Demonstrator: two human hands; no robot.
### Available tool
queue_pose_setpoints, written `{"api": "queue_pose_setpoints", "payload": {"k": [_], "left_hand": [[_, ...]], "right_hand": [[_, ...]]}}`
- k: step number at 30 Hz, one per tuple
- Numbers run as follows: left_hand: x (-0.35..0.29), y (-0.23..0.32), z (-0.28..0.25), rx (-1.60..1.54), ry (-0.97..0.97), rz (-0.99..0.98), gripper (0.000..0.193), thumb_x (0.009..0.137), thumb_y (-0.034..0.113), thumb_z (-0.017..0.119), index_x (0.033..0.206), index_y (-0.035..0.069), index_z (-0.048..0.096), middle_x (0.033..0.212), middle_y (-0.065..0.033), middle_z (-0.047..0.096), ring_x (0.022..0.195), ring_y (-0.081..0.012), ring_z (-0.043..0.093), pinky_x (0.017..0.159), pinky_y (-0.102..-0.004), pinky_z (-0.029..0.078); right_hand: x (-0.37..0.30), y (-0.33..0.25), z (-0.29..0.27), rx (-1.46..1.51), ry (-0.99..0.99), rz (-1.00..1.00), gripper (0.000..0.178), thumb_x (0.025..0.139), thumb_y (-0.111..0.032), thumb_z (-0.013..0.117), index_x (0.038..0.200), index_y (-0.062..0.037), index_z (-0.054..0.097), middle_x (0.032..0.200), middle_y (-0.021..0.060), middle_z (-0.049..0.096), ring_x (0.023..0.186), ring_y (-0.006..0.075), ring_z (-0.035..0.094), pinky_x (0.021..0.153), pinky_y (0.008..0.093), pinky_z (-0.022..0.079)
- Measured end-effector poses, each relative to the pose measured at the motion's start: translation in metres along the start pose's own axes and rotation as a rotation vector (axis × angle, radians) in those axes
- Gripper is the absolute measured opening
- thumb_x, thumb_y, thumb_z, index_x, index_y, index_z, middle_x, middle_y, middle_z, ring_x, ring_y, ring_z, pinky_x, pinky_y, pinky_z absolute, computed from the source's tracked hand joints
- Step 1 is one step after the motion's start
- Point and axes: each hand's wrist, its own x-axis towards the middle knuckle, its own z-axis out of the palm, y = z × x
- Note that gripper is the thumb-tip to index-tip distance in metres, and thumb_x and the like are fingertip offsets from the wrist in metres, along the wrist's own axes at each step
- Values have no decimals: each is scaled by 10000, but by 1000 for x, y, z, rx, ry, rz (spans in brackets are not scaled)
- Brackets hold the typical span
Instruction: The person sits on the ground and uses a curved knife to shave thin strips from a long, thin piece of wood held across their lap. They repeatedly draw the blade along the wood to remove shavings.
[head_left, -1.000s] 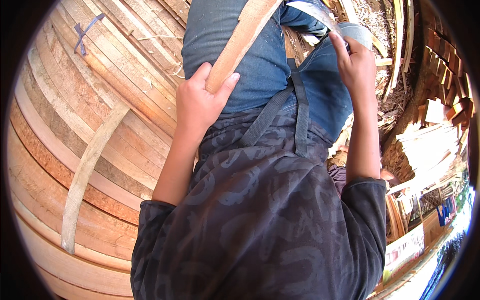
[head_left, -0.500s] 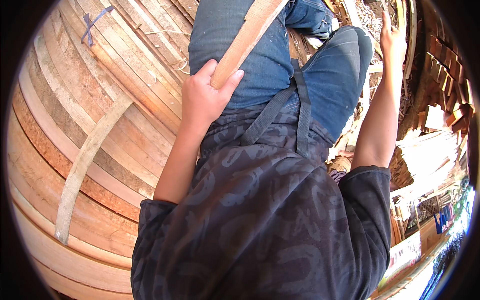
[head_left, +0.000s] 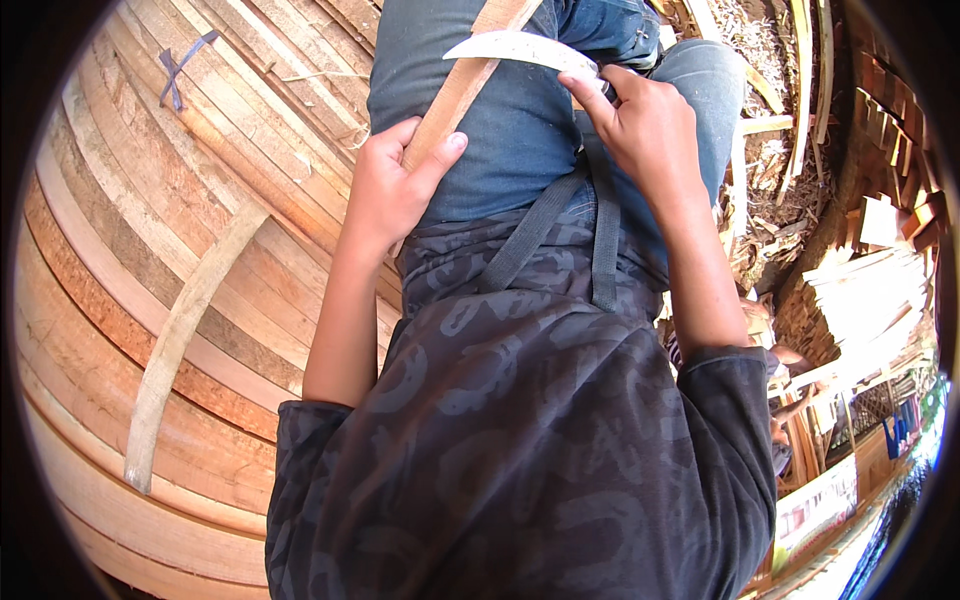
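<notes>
My left hand [head_left: 397, 185] is closed around the near end of a long strip of wood [head_left: 450, 105], its thumb lying along the top. The strip slants up and to the right across my left thigh. In my right hand [head_left: 645, 125] is a knife with a pale, curved blade [head_left: 525, 48]; the fingers are wrapped round its handle, which they mostly hide. The blade points left and crosses over the strip, well beyond my left hand. Whether its edge touches the wood I cannot tell.
Long boards [head_left: 230, 330] lie side by side on the left, with a loose pale strip [head_left: 185, 330] across them and a dark tie [head_left: 175, 70]. Shavings [head_left: 770, 190] cover the ground at right. Stacked wood [head_left: 865, 300] stands beyond, near part of another person [head_left: 785, 400].
My right hand has come in from the far right to above my lap, bringing the knife blade over the strip. My left hand and the strip have shifted slightly left.
</notes>
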Motion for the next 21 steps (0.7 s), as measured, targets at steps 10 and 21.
{"api": "queue_pose_setpoints", "payload": {"k": [10, 21], "left_hand": [[2, 0, 1, 5, 20, 22, 270, 920, 263, 671, 911, -7, 675, 691, 82, 488, 648, -25, 397, 573, -220, 336], [1, -7, -6, -7, -21, 7, 267, 918, 263, 666, 845, 7, 646, 676, 79, 479, 643, -25, 397, 567, -221, 325]], "right_hand": [[28, 32, 20, -215, 160, -156, 618, 810, -693, 575, 665, -97, 646, 545, 108, 614, 547, 317, 653, 466, 403, 504], [56, 170, -47, -32, 395, 452, 709, 915, -640, 516, 711, 24, 659, 566, 170, 542, 547, 218, 513, 615, 369, 451]]}}
